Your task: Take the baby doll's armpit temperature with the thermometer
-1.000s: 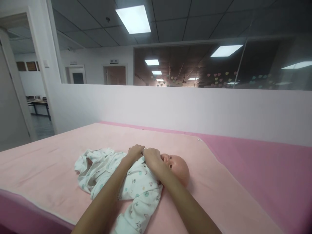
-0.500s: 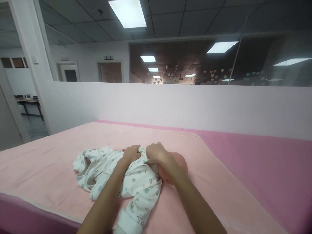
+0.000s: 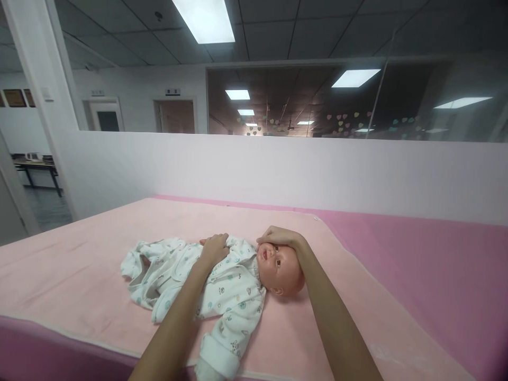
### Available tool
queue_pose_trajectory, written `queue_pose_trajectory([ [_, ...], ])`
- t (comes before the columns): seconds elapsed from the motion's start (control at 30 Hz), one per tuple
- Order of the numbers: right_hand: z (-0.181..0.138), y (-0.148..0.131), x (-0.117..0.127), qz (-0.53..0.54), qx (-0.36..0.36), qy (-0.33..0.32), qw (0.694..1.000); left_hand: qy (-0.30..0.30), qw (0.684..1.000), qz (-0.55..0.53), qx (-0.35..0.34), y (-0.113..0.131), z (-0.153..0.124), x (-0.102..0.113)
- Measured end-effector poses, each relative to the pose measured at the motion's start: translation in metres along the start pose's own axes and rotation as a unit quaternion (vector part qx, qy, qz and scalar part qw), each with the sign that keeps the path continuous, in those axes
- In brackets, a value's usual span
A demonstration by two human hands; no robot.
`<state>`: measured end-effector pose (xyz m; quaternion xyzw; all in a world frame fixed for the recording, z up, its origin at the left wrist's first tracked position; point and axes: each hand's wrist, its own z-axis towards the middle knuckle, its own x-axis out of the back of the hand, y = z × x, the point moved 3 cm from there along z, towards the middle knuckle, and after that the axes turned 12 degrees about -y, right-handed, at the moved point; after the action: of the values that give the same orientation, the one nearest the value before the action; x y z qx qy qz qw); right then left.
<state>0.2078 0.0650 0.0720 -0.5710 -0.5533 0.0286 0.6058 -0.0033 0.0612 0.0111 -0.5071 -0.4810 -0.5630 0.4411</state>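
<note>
The right hand [image 3: 278,235] lies along the doll's head [image 3: 284,269], fingers side by side; the left hand [image 3: 215,250] covers its patterned outfit [image 3: 230,288], whether pinching cloth cannot be told.

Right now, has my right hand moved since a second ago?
Yes: rightward, nearer the far right corner of the pale pink sheet; your right hand now touches the doll's head.
</note>
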Motion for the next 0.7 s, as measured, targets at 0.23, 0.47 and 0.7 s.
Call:
queue_pose_trajectory([
  [0.23,0.0001,0.001,0.0009,0.013,-0.014,-0.004,1.0,0.001,1.0,-0.007,0.0,0.0006,-0.0004,0.001],
  [0.47,-0.0009,0.0031,-0.0007,0.028,-0.042,-0.004,0.999,0.004,1.0,-0.011,-0.007,0.0008,-0.0021,0.0009],
  [0.7,0.0013,-0.0001,-0.0008,0.012,-0.047,0.013,0.999,0.002,1.0,-0.008,-0.005,0.0,-0.001,-0.0005],
])
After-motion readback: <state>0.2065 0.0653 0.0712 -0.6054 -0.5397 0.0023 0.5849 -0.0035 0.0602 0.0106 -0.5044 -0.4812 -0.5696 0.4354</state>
